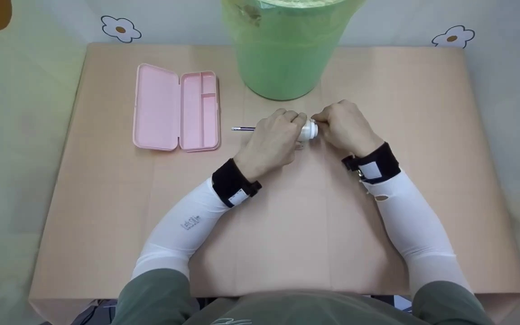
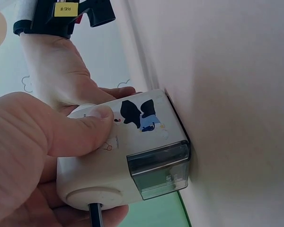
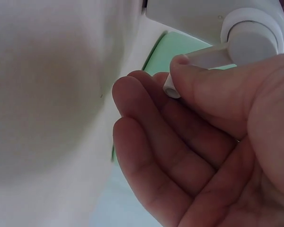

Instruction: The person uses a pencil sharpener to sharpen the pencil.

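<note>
- Left grip point(image 1: 271, 140) is holding a white pencil sharpener point(image 2: 119, 153), its thumb pressing on the printed body and its fingers curling round the other side.
- Right grip point(image 1: 348, 128) is pinching the sharpener's white crank handle point(image 3: 210, 57) between thumb and forefinger, the other fingers loosely curling beside it.
- Between the two grips, the sharpener is sitting near the middle of the worktop point(image 1: 282, 234), just in front of a green bin point(image 1: 282, 58).
- One dark pencil point(image 2: 96, 215) is sticking out of the end opposite the crank, its front part hiding inside the sharpener.
- On the sharpener's body, a see-through drawer point(image 2: 163, 172) is letting a green tone show through; whether it is holding shavings, one cannot tell.
- At the worktop's far side, the bin is standing upright, a filmy liner covering its upper part and its contents staying out of sight.
- To the left, a pink pencil case point(image 1: 191, 108) is lying open, dividers splitting its tray into three compartments, their pink floors showing.
</note>
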A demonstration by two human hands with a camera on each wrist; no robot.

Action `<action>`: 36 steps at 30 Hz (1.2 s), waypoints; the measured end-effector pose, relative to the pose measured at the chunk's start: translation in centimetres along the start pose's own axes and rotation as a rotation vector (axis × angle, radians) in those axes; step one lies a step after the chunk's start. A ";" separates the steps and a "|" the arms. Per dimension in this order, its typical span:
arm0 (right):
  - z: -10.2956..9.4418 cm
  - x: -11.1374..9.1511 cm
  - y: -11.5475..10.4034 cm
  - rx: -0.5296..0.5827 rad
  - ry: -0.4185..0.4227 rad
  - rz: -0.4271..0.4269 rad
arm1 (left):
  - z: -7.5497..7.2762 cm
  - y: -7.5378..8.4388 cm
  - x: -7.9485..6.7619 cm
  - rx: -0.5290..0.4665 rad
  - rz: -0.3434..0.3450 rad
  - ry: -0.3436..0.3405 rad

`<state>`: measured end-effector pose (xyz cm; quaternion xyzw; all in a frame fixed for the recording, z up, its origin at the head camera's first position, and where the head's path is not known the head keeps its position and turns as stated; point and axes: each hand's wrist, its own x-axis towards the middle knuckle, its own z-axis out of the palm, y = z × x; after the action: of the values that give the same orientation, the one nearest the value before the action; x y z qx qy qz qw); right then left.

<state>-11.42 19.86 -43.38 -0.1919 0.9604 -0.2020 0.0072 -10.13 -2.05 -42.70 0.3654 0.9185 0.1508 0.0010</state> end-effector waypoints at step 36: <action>0.0 -0.1 -0.7 -0.113 -0.146 0.015 | -0.1 0.3 0.1 0.010 -0.025 -0.003</action>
<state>-11.02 19.29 -43.12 -0.1989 0.9686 -0.1330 0.0679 -10.05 -1.83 -42.52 0.3543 0.9237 0.1455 0.0022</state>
